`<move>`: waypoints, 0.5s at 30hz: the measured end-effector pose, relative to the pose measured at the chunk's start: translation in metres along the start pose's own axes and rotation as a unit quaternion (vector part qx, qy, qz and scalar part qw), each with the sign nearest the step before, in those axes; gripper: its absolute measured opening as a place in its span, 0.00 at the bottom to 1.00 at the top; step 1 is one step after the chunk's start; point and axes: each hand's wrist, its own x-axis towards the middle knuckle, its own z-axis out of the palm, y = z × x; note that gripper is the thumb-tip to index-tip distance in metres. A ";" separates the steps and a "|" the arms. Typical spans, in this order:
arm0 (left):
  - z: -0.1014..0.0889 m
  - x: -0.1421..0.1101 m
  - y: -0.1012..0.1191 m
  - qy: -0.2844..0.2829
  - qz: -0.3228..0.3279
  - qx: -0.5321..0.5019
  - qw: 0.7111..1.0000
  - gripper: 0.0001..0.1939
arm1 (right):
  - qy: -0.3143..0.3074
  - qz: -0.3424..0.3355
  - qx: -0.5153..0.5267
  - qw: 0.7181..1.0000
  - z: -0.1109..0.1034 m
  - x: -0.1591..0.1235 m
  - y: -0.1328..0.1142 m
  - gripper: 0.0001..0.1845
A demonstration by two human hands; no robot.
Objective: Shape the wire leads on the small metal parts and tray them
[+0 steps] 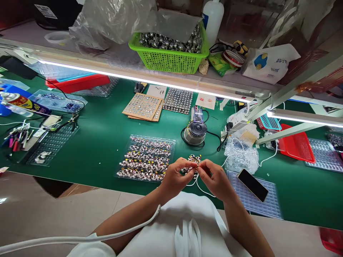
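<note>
My left hand (179, 174) and my right hand (215, 178) meet over the front of the bench. Both are closed, thumb and fingertips pinching at one tiny spot; what they hold is too small to make out. Partly hidden behind the fingers lies a loose pile of small wired parts (195, 159), white and black with yellow bits. Left of my left hand, rows of similar coiled parts (146, 156) fill a clear plastic tray (173, 144). A white cable (205, 191) runs on the bench below my right hand.
Beyond my hands stands a small round-topped machine (196, 130) with black cords. Bead-covered boards (142, 106) lie farther back. A phone (253, 185) rests on a clear tray (270, 203) at right. Pliers (70, 122) lie left. A shelf above bears a green basket (171, 60).
</note>
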 end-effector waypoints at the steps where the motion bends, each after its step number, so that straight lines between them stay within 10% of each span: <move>1: 0.000 0.000 0.000 0.002 0.005 0.002 1.000 0.07 | -0.002 0.001 -0.002 1.000 0.000 0.000 0.000 0.08; 15: 0.000 0.000 0.000 0.018 0.098 0.078 0.992 0.09 | 0.004 0.030 -0.004 1.000 0.000 0.004 -0.005 0.08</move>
